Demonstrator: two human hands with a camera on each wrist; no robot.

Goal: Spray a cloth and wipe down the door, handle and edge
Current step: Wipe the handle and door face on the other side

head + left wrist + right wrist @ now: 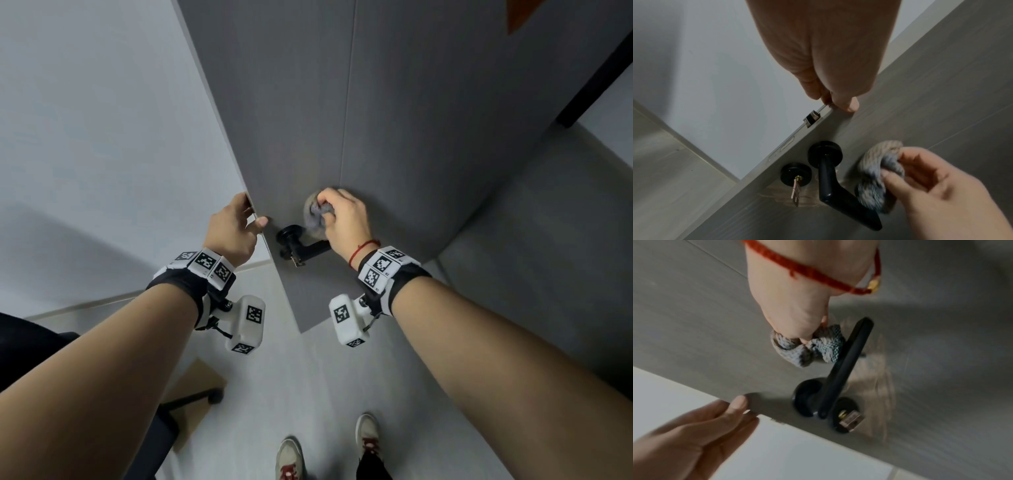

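A grey door [394, 120] stands ajar in front of me. My left hand [236, 222] holds its free edge [819, 123], thumb on the face and fingers wrapped round the far side, just above the latch [812, 119]. My right hand [342, 216] grips a bunched grey cloth [317, 214] and presses it against the door face just above the black lever handle [301, 245]. The cloth [877, 177] sits beside the lever [840, 193]. A key [795, 191] hangs in the black lock rosette [795, 176] below the handle. The cloth [807, 347] shows under my fist next to the lever [846, 365].
A pale wall [102, 137] lies left of the door edge. A dark office chair [161, 421] and a cardboard piece [198, 383] stand at the lower left on the grey floor [308, 394]. My shoes [366, 435] are near the door's foot. A damp streak [875, 378] marks the door around the handle.
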